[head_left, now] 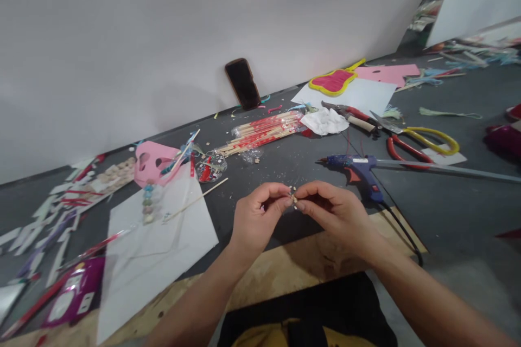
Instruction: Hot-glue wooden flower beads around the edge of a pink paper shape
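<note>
Near the front edge of the dark table, my left hand and my right hand meet, thumb and forefinger of each closed in a pinch. Between the fingertips is a small pale piece, too small to name, held from both sides. Behind and right of my right hand lies a blue glue gun with an orange trigger and a long clear stick in its back. A thin wooden stick lies left of my left hand, partly over a white paper sheet.
Bundled sticks, crumpled white tissue and a leaning phone are behind my hands. Yellow-handled scissors and red-handled pliers lie right. At left are a pink mask, a bead row and a purple package.
</note>
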{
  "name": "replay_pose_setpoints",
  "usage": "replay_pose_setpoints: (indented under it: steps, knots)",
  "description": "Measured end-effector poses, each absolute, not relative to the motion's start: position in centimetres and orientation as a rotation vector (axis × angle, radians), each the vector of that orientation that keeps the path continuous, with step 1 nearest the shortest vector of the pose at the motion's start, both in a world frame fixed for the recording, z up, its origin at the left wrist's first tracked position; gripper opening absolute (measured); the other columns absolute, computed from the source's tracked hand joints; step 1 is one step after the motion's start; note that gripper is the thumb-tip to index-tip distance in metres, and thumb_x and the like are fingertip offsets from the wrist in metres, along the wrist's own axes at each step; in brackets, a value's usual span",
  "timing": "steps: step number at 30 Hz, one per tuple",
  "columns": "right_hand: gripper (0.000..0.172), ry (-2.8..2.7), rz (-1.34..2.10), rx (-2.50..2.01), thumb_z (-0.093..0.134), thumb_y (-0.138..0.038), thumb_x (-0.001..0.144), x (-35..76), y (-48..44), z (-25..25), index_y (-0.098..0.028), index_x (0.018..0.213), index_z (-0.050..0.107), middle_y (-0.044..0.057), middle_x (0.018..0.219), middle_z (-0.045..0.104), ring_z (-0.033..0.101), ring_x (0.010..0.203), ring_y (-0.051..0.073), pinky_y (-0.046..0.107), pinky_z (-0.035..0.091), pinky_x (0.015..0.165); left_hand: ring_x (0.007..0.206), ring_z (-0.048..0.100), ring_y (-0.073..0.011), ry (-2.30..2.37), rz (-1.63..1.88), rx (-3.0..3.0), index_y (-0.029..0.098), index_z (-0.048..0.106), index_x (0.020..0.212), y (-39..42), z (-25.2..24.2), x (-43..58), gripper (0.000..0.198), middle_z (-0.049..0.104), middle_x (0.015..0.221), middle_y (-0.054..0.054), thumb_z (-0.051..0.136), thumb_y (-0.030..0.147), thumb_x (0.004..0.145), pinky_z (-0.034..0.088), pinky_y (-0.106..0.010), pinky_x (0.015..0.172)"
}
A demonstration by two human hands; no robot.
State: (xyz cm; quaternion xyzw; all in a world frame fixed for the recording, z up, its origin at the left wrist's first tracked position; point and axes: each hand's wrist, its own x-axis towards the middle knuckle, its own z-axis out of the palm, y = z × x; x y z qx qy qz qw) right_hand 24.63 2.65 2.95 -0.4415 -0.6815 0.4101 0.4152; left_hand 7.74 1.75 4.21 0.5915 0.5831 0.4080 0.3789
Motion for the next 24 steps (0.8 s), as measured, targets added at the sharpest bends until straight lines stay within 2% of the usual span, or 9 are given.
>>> replay_pose_setpoints:
  steps: [7, 11, 17, 20, 24]
  knots:
    - [0.007, -1.580, 1.189, -1.043, 0.064, -0.025, 0.079, 24.50, 2.26, 2.92, -0.020, 0.084, 0.065, 0.000, 0.077, 0.066, 0.061, 0.069, 0.011, 0.022, 0.049, 0.062, 0.071, 0.067, -0.0124, 1.393, 1.065, 1.386, 0.021, 0.066, 0.086, 1.34, 4.19, 7.69, 0.017, 0.073, 0.078, 0.001, 0.071, 0.025, 0.071, 0.052, -0.020, 0.065]
    - [0.018, -1.553, 1.284, -0.983, 0.066, -0.024, 0.078, 24.74, 2.32, 2.87, -0.021, 0.096, 0.065, 0.002, 0.085, 0.068, 0.063, 0.074, 0.012, 0.025, 0.052, 0.066, 0.072, 0.068, -0.0134, 1.366, 1.021, 1.397, 0.022, 0.064, 0.093, 1.24, 4.18, 7.62, 0.022, 0.073, 0.077, 0.001, 0.070, 0.025, 0.072, 0.051, -0.021, 0.066]
    - [0.011, -1.657, 1.171, -0.941, 0.063, -0.025, 0.082, 25.15, 2.30, 3.33, -0.023, 0.091, 0.070, 0.003, 0.085, 0.068, 0.062, 0.076, 0.013, 0.025, 0.051, 0.067, 0.071, 0.066, -0.0136, 1.365, 0.989, 1.388, 0.022, 0.063, 0.094, 1.38, 4.34, 7.55, 0.025, 0.072, 0.078, 0.000, 0.072, 0.027, 0.071, 0.049, -0.022, 0.065]
    - [0.011, -1.631, 1.089, -0.947, 0.063, -0.026, 0.083, 25.15, 2.09, 3.30, -0.023, 0.091, 0.069, 0.004, 0.086, 0.067, 0.062, 0.076, 0.013, 0.025, 0.051, 0.066, 0.070, 0.063, -0.0135, 1.324, 0.913, 1.395, 0.020, 0.066, 0.087, 1.30, 4.49, 7.37, 0.017, 0.070, 0.077, -0.001, 0.066, 0.034, 0.077, 0.048, -0.022, 0.063]
    - [0.012, -1.702, 0.966, -0.911, 0.063, -0.022, 0.083, 25.09, 1.87, 3.04, -0.023, 0.093, 0.069, 0.004, 0.085, 0.065, 0.062, 0.077, 0.013, 0.024, 0.051, 0.065, 0.068, 0.061, -0.0130, 1.208, 0.815, 1.328, 0.018, 0.070, 0.079, 0.97, 4.56, 7.31, 0.025, 0.070, 0.074, -0.002, 0.059, 0.040, 0.084, 0.046, -0.022, 0.063]
